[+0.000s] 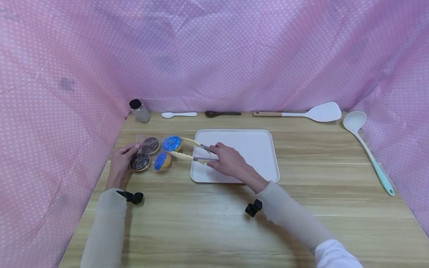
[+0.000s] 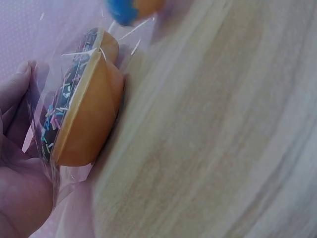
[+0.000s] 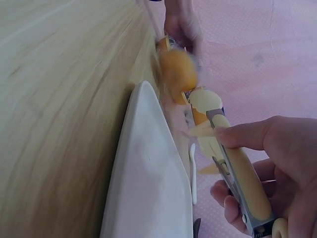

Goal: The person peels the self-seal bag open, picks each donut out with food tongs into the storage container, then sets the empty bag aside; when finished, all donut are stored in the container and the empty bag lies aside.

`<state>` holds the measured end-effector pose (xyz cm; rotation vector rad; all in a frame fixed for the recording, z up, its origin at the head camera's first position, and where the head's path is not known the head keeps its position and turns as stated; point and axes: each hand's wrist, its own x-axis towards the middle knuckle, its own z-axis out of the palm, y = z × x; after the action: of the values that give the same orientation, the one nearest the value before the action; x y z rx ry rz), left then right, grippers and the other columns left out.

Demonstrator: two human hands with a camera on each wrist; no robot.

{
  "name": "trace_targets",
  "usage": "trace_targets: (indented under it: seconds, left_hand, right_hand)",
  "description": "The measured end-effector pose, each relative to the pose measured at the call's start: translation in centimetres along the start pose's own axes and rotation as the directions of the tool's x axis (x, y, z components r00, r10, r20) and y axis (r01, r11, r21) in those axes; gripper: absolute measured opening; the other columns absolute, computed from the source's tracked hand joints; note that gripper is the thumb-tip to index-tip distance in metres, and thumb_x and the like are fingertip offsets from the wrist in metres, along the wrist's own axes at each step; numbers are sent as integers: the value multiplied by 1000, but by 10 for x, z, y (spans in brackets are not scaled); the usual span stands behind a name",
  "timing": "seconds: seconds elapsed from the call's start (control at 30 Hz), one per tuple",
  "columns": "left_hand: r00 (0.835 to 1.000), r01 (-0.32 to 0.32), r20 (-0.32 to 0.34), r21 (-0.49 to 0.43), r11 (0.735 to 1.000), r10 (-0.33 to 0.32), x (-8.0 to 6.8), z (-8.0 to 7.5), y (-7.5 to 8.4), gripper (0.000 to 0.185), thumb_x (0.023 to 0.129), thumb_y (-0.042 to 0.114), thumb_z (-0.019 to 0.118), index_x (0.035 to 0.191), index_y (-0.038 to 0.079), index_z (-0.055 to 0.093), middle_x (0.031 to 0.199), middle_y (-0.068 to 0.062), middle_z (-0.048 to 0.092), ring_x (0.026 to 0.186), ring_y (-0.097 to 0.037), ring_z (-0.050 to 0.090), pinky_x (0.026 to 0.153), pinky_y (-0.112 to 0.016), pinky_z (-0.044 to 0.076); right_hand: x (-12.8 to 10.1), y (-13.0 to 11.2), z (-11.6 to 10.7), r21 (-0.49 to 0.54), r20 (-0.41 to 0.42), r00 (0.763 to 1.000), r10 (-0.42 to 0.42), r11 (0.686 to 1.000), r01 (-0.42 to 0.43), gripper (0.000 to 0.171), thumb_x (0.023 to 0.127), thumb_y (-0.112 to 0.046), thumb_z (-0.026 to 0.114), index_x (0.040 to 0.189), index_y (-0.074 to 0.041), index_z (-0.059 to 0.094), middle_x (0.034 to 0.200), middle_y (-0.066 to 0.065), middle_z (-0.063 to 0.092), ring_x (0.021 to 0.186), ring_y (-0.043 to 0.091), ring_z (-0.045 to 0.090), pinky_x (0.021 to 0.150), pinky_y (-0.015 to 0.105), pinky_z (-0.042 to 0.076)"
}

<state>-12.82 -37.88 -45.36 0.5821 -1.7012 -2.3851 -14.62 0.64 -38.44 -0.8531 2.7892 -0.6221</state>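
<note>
At the left of the head view my left hand [image 1: 121, 163] pinches the edge of a clear plastic bag [image 1: 142, 139]. In the bag are two dark donuts with sprinkles, a rear donut [image 1: 151, 145] and a front donut [image 1: 140, 162]. My right hand [image 1: 228, 160] grips yellow-tipped tongs [image 1: 201, 159], with their arms spread. Between the tips, or very close to them, lies a blue-iced donut [image 1: 172, 143]; the contact is unclear. A second blue donut [image 1: 162, 161] is tipped on its side below it. In the right wrist view, one donut [image 3: 178, 69] is blurred.
A white tray [image 1: 248, 143] lies under the right hand. Along the back stand or lie a black-capped jar [image 1: 140, 111], a white spoon [image 1: 179, 115], a dark spoon [image 1: 221, 114] and a spatula [image 1: 323, 112]. A ladle [image 1: 368, 149] lies at the right edge.
</note>
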Motion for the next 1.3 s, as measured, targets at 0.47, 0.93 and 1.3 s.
trace_targets:
  seconds: [0.47, 0.93, 1.3]
  left_hand:
    - [1000, 16, -9, 21, 1000, -16, 1, 2, -1, 41, 79, 13, 79, 115, -4, 66, 102, -4, 73, 98, -10, 66, 78, -20, 56]
    - [997, 70, -44, 78, 995, -66, 1, 3, 3, 39, 78, 18, 80, 112, 3, 69, 103, 2, 71, 99, -7, 63, 78, -18, 55]
    - [996, 75, -53, 76, 994, -71, 2, 2, 2, 35, 75, 20, 82, 106, 7, 72, 103, 2, 72, 99, -7, 63, 77, -18, 55]
  right_hand:
    - [-41, 34, -19, 66, -102, 995, -7, 998, 14, 52, 86, -34, 71, 129, -10, 58, 110, 7, 63, 76, 13, 55, 61, 26, 46]
    - [-60, 95, -28, 18, -116, 982, 147, 989, -146, 52, 86, -34, 71, 128, -6, 58, 110, 13, 62, 77, 20, 54, 63, 32, 44]
    - [-66, 107, -22, 5, -93, 977, 193, 981, -194, 59, 84, -34, 72, 132, -4, 54, 111, 15, 59, 79, 22, 52, 65, 35, 44]
